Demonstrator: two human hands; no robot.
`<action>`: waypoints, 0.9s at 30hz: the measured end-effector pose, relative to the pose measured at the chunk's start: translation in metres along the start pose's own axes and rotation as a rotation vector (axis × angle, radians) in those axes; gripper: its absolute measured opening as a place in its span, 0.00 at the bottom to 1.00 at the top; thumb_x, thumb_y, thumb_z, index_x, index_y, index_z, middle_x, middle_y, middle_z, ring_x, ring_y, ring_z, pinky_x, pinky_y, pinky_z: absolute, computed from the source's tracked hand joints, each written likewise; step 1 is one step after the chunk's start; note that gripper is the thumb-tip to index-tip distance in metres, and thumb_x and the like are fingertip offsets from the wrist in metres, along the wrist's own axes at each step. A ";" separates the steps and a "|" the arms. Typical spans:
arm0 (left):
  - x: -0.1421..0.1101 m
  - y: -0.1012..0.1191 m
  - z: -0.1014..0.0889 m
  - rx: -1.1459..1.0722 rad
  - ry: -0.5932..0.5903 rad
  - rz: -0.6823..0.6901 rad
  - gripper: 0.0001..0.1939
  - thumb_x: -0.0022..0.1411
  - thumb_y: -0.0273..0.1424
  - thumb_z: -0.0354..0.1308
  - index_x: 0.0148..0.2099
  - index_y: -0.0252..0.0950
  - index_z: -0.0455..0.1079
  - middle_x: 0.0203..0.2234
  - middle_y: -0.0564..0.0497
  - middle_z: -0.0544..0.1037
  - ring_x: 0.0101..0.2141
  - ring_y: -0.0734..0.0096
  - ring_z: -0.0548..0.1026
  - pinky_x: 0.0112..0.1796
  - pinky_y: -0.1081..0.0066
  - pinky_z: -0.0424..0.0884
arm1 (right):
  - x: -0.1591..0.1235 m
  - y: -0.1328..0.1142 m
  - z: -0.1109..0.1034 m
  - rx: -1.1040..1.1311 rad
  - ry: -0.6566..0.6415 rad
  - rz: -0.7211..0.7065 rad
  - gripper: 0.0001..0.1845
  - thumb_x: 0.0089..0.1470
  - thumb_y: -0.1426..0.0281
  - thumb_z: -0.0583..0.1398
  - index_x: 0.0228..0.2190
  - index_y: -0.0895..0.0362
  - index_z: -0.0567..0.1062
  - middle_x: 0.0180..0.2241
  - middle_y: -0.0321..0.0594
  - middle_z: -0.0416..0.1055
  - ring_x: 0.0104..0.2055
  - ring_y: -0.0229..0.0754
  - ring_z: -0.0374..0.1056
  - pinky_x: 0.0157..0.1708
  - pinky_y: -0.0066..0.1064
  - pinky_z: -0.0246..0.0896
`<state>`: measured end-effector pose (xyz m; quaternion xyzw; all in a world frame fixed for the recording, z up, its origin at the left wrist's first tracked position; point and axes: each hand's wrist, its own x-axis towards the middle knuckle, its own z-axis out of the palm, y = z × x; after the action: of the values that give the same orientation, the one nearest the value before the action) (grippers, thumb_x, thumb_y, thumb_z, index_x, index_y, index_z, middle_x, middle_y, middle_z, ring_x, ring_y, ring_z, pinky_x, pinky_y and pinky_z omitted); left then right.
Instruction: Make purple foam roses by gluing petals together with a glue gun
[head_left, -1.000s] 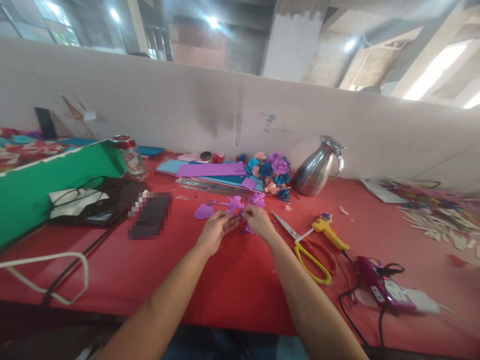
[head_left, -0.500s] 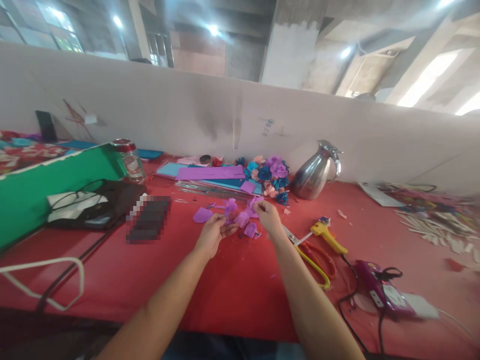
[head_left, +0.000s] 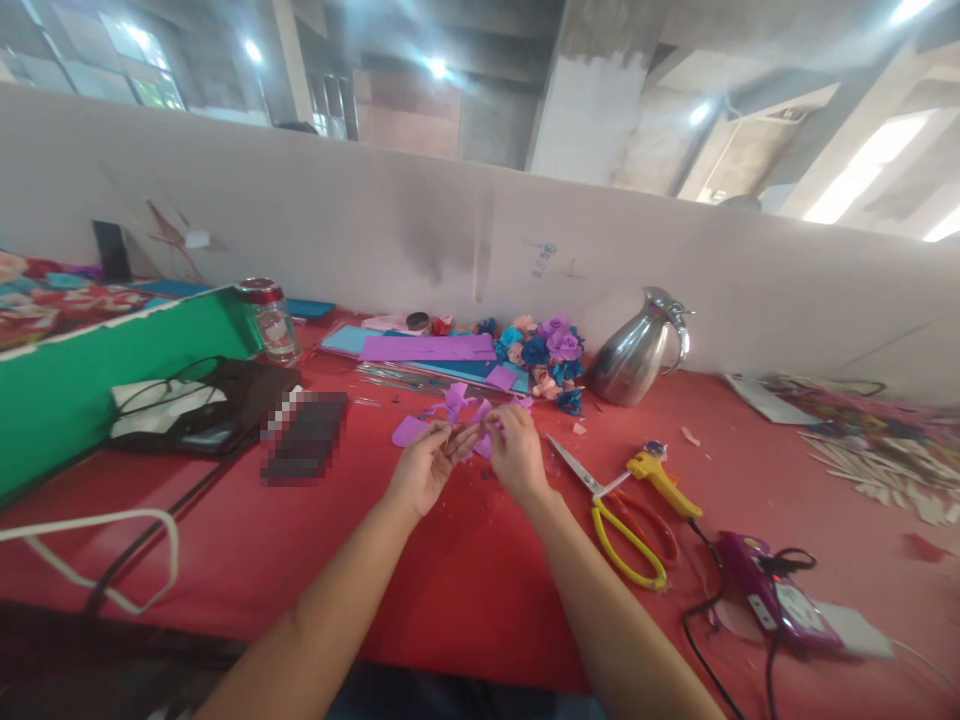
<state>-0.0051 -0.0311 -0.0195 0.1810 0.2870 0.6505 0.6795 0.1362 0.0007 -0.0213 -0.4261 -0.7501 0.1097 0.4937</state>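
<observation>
From where I sit at the head camera's feed, my left hand has its thumb and fingers closed on a purple paper piece, held just above the red surface. My right hand meets it from the other side, fingers drawn together at its edge; I cannot tell whether paper is pinched between those fingertips.

The paper looks thin, so I judge the main risk to be a tear or crease, caused by the two hands pulling apart unevenly. A loose left grip could let it twist or drop among the similar purple scraps, such as the flat petal beside my left fingers.

To the right, the open scissors point their blades toward my right wrist; a careless sideways sweep could catch them. The yellow glue gun lies just beyond, its nozzle near the scissors, and a snag on its black cord could drag it. If hot, it could burn me.
</observation>
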 end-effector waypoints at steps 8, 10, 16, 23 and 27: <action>-0.002 0.001 0.000 0.032 -0.008 0.029 0.05 0.56 0.21 0.56 0.29 0.34 0.65 0.29 0.48 0.80 0.35 0.68 0.80 0.38 0.71 0.75 | 0.006 0.006 -0.003 0.634 -0.131 0.563 0.15 0.42 0.58 0.64 0.23 0.57 0.71 0.21 0.34 0.67 0.24 0.36 0.61 0.27 0.28 0.56; -0.001 0.000 -0.002 0.098 0.031 0.061 0.05 0.54 0.24 0.59 0.30 0.34 0.65 0.29 0.49 0.80 0.28 0.71 0.79 0.30 0.74 0.74 | 0.007 0.005 -0.004 0.589 -0.035 0.520 0.14 0.42 0.60 0.64 0.20 0.57 0.70 0.19 0.32 0.65 0.23 0.35 0.59 0.26 0.28 0.54; -0.001 -0.006 -0.004 0.378 0.072 0.161 0.13 0.47 0.35 0.66 0.30 0.34 0.67 0.20 0.55 0.75 0.20 0.75 0.75 0.24 0.78 0.67 | 0.001 -0.017 0.003 0.613 -0.104 0.402 0.09 0.43 0.64 0.62 0.26 0.57 0.76 0.23 0.35 0.72 0.26 0.39 0.65 0.30 0.30 0.59; -0.003 -0.013 -0.004 0.433 -0.012 0.179 0.17 0.46 0.41 0.67 0.31 0.34 0.68 0.23 0.53 0.76 0.22 0.75 0.74 0.26 0.75 0.68 | -0.014 -0.033 0.019 0.333 0.135 0.346 0.07 0.47 0.65 0.61 0.25 0.56 0.75 0.25 0.35 0.70 0.27 0.38 0.62 0.29 0.29 0.57; -0.004 -0.015 -0.002 0.433 -0.052 0.156 0.16 0.47 0.40 0.66 0.31 0.34 0.69 0.25 0.52 0.77 0.24 0.73 0.74 0.29 0.73 0.70 | -0.015 -0.034 0.016 0.242 0.186 0.262 0.06 0.50 0.67 0.61 0.24 0.55 0.75 0.26 0.37 0.71 0.29 0.39 0.62 0.31 0.30 0.58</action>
<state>0.0057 -0.0371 -0.0297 0.3609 0.3877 0.6192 0.5797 0.1067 -0.0270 -0.0190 -0.4659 -0.6207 0.2225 0.5901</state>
